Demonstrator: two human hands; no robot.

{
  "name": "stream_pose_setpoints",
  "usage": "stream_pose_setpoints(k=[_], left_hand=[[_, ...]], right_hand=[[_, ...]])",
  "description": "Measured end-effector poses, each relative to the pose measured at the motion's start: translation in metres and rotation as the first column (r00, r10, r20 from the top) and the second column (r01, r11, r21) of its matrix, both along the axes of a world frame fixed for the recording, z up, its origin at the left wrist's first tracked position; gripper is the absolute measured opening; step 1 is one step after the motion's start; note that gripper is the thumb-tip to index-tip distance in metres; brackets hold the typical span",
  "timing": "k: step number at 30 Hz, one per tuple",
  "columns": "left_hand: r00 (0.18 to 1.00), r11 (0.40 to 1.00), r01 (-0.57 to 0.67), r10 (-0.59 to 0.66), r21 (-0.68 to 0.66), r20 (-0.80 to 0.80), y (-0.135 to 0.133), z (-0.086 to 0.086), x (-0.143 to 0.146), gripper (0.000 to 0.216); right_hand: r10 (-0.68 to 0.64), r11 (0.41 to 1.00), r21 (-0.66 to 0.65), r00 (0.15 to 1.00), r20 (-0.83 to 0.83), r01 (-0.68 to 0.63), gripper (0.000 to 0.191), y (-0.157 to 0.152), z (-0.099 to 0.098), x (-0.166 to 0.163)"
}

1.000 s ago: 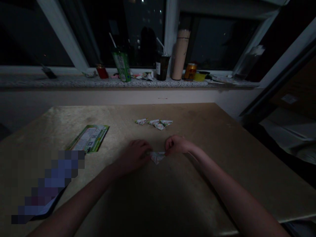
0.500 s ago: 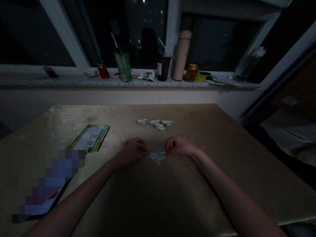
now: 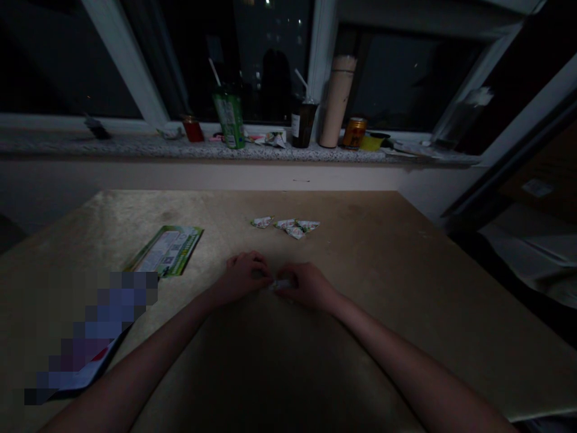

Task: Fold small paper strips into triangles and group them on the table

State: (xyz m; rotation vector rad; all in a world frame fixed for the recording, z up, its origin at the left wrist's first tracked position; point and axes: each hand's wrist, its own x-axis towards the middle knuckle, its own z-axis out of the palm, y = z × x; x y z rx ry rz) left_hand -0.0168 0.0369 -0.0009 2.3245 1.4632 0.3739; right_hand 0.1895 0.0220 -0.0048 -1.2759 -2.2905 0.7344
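A folded piece of printed paper (image 3: 283, 283) lies between my hands on the table, mostly covered, with only a narrow pale strip in sight. At its left end, my left hand (image 3: 247, 273) pinches it between thumb and fingertips, the other fingers curled. My right hand (image 3: 309, 285) has its thumb and fingers closed about the right part of the same paper. Farther back lie several small triangular folded papers (image 3: 295, 228), white with green and orange print, and one of these triangles (image 3: 262, 222) sits apart on the left.
A green printed packet (image 3: 186, 257) lies left of my hands, beside a blurred-out flat object (image 3: 97, 364) near my left forearm. Along the windowsill (image 3: 265, 155) stand a green cup (image 3: 230, 123), a dark cup (image 3: 303, 126), a tall pinkish cylinder (image 3: 337, 102) and a gold can (image 3: 354, 133).
My right hand has moved left, over the paper. The paper's downward-pointing triangle no longer shows, only a narrow strip. My left hand has stayed nearly in place.
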Motion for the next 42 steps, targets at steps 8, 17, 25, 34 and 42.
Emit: stream_pose_setpoints(k=[8, 17, 25, 34, 42], left_hand=[[0.990, 0.990, 0.138, -0.137, -0.035, 0.018, 0.002, 0.005, -0.011, 0.025], [0.986, 0.987, 0.153, -0.155, 0.039, 0.062, -0.003, 0.002, -0.008, 0.018], [0.968, 0.963, 0.235, -0.243, 0.133, 0.054, 0.000, 0.005, -0.007, 0.010], [0.970, 0.977, 0.211, -0.213, 0.023, 0.121, 0.002, 0.003, -0.009, 0.018], [0.986, 0.990, 0.136, -0.132, -0.030, 0.097, 0.004, 0.003, -0.006, 0.021]], right_hand=[[-0.009, 0.997, 0.074, 1.000, 0.001, 0.009, 0.021, -0.002, -0.001, 0.001], [0.019, 0.994, 0.103, 0.999, 0.027, -0.022, 0.012, -0.002, -0.003, 0.002], [0.028, 0.995, 0.091, 1.000, -0.005, -0.028, 0.020, 0.000, -0.008, 0.003], [0.042, 0.998, 0.055, 0.999, -0.030, -0.040, 0.022, 0.000, -0.004, 0.004], [0.060, 0.996, 0.065, 0.998, -0.014, -0.059, 0.021, 0.001, -0.005, 0.004]])
